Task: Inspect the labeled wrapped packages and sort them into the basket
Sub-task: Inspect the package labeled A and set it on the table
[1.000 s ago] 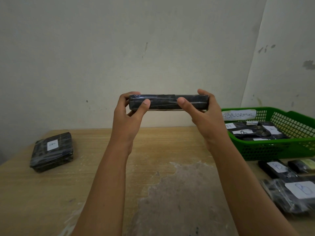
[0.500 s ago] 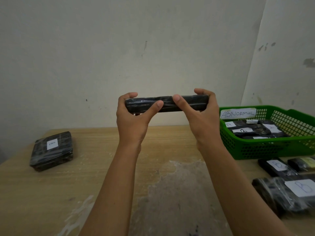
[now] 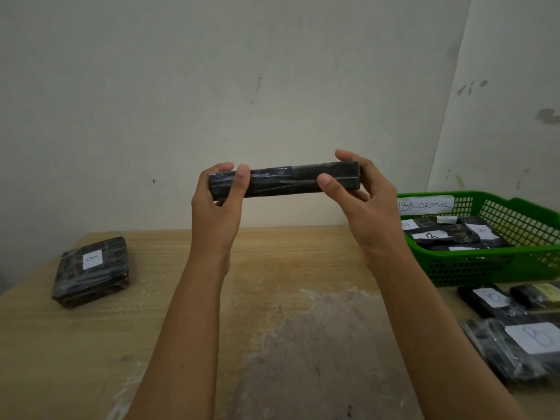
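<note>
A person holds a dark, film-wrapped package (image 3: 285,180) level in the air, up and to the left of a green basket (image 3: 485,268). The left hand (image 3: 216,213) grips the end farther from the basket, thumb curled over the near side and fingers wrapped behind. The right hand (image 3: 369,213) grips the end nearer the basket in the same way. Only the package's narrow edge faces the camera, and no label shows on it.

The step in hand appears to be inspection. To do it well, the person would likely need to roll the package until its broad face and label come into view. Both ends should stay pinched, since the shiny film looks slippery. The wrap is worth checking for tears before a place is chosen.

The basket bears a paper sign (image 3: 424,205) reading "ABNORMAL" on its far-left wall. Inside it lie sorted packages (image 3: 445,234) with white labels. Just in front of the basket sit loose packages (image 3: 527,347), two of them marked "B". Well to the left of the basket, a lone package (image 3: 91,271) lies flat on the wooden table (image 3: 272,298); the mark on its label is unclear.

The way from the held package to the basket looks open. Only the basket's raised rim would need clearing, and the contents leave little flat room.
</note>
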